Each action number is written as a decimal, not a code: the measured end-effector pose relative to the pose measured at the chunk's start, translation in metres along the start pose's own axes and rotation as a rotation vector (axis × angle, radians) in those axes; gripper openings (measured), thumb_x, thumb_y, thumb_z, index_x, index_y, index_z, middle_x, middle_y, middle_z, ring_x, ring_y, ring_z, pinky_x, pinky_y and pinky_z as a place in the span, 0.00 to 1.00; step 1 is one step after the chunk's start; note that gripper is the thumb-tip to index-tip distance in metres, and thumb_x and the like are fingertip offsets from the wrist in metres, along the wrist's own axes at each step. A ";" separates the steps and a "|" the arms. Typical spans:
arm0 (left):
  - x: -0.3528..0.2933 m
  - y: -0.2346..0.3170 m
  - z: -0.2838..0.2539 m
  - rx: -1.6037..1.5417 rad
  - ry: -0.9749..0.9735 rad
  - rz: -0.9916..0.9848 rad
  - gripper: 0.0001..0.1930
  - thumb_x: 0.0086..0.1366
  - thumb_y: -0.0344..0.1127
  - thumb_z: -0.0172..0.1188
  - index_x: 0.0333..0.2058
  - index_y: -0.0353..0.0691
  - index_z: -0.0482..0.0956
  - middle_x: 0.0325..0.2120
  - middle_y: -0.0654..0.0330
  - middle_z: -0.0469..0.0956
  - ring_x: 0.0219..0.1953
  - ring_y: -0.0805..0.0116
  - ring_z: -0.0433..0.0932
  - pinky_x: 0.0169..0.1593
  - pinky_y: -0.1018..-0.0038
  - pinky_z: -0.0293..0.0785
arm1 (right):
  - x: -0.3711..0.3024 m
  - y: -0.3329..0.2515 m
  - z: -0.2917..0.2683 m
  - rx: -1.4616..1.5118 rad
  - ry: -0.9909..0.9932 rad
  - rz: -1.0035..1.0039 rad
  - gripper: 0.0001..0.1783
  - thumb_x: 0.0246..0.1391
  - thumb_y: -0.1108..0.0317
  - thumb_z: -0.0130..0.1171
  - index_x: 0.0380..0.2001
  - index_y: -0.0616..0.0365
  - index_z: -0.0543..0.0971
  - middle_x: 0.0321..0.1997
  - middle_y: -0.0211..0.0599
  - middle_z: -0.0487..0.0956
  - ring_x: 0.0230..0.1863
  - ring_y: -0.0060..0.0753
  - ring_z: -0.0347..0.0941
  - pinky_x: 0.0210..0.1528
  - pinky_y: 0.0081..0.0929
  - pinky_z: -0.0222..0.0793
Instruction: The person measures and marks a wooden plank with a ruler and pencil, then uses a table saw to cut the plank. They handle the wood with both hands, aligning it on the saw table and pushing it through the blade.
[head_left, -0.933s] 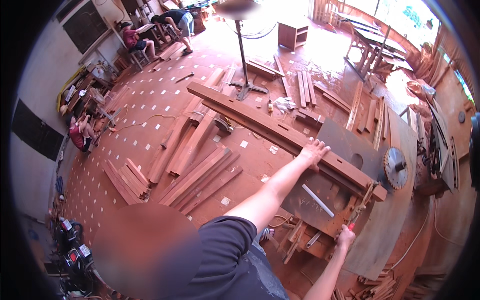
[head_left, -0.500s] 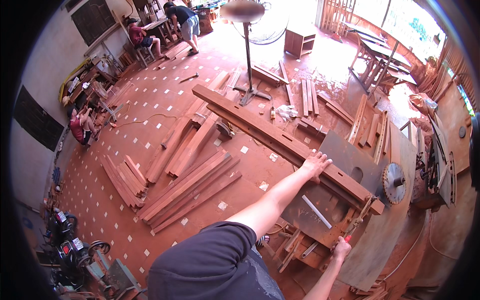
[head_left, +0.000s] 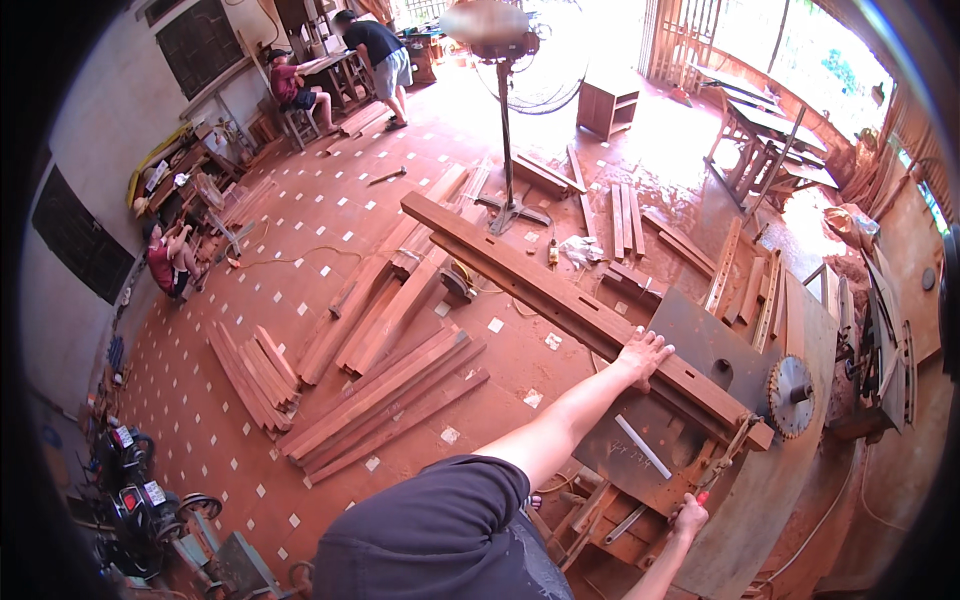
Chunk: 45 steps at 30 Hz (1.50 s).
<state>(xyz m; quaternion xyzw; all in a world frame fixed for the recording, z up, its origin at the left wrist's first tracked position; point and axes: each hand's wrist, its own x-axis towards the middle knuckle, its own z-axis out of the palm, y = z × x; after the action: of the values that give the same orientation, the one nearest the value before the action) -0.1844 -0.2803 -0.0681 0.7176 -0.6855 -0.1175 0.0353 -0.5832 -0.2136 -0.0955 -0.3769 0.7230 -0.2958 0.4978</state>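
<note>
A long reddish-brown wooden beam (head_left: 560,290) with slots cut in its top lies across a dark metal machine table (head_left: 690,318), its far part jutting over the floor. Flat on the beam rests my left hand (head_left: 642,357), fingers spread. Lower down, my right hand (head_left: 690,516) is closed round the red handle (head_left: 702,497) of a metal lever. The lever's rusty metal linkage (head_left: 733,447) reaches up to the beam's near end. Right of that end stands a toothed circular saw blade (head_left: 790,397). A white strip (head_left: 643,447) lies on the table beside the beam.
Stacks of cut timber (head_left: 385,395) cover the floor to the left. A pedestal fan (head_left: 507,130) stands beyond the beam. A hammer (head_left: 388,176) lies on the tiles. Several people work at the far left. Dark machinery (head_left: 140,500) sits at lower left.
The whole view has shifted a little, so everything appears slightly lower and further right. Both hands keep their places on the beam and the red handle.
</note>
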 end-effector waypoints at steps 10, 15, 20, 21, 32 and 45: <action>0.011 -0.001 0.005 0.034 0.068 0.063 0.58 0.39 0.57 0.85 0.68 0.49 0.65 0.62 0.51 0.71 0.69 0.48 0.66 0.72 0.36 0.56 | 0.039 0.038 -0.006 0.151 -0.085 0.001 0.18 0.57 0.68 0.68 0.20 0.45 0.68 0.14 0.19 0.65 0.10 0.20 0.62 0.11 0.27 0.54; -0.010 0.001 -0.016 -0.016 0.007 0.044 0.55 0.49 0.62 0.78 0.72 0.49 0.61 0.67 0.49 0.67 0.72 0.47 0.61 0.74 0.46 0.54 | 0.034 0.036 -0.006 -0.012 0.001 -0.020 0.18 0.53 0.63 0.70 0.16 0.50 0.72 0.15 0.21 0.70 0.15 0.19 0.64 0.17 0.31 0.56; -0.053 0.006 0.001 -0.191 0.419 0.241 0.40 0.56 0.52 0.75 0.67 0.54 0.72 0.62 0.52 0.67 0.66 0.48 0.64 0.70 0.52 0.60 | 0.018 0.028 -0.012 -0.213 0.107 -0.058 0.17 0.48 0.59 0.69 0.20 0.63 0.80 0.21 0.34 0.78 0.28 0.31 0.76 0.38 0.41 0.72; -0.069 0.006 0.007 -0.190 0.429 0.221 0.34 0.56 0.50 0.75 0.62 0.54 0.77 0.57 0.55 0.71 0.63 0.49 0.68 0.65 0.53 0.66 | 0.013 0.023 -0.010 -0.210 0.099 -0.050 0.17 0.48 0.59 0.69 0.21 0.64 0.80 0.21 0.36 0.79 0.29 0.31 0.76 0.39 0.41 0.72; -0.124 0.053 0.043 -0.307 0.203 -0.251 0.21 0.54 0.56 0.77 0.37 0.47 0.90 0.36 0.57 0.84 0.47 0.56 0.82 0.51 0.57 0.77 | 0.015 0.016 -0.007 -0.278 0.084 -0.098 0.19 0.48 0.56 0.68 0.22 0.64 0.81 0.24 0.45 0.83 0.31 0.39 0.79 0.41 0.46 0.73; -0.116 0.080 0.026 -0.361 0.058 -0.565 0.22 0.51 0.45 0.81 0.39 0.35 0.89 0.38 0.44 0.87 0.44 0.45 0.88 0.46 0.54 0.87 | -0.004 0.005 0.001 -0.015 -0.021 -0.027 0.18 0.58 0.64 0.66 0.18 0.50 0.70 0.12 0.22 0.66 0.10 0.22 0.63 0.11 0.29 0.57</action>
<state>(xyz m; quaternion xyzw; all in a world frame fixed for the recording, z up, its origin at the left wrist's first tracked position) -0.2720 -0.1669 -0.0624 0.8647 -0.4262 -0.2215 0.1472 -0.5827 -0.2074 -0.0973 -0.3934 0.7149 -0.2930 0.4982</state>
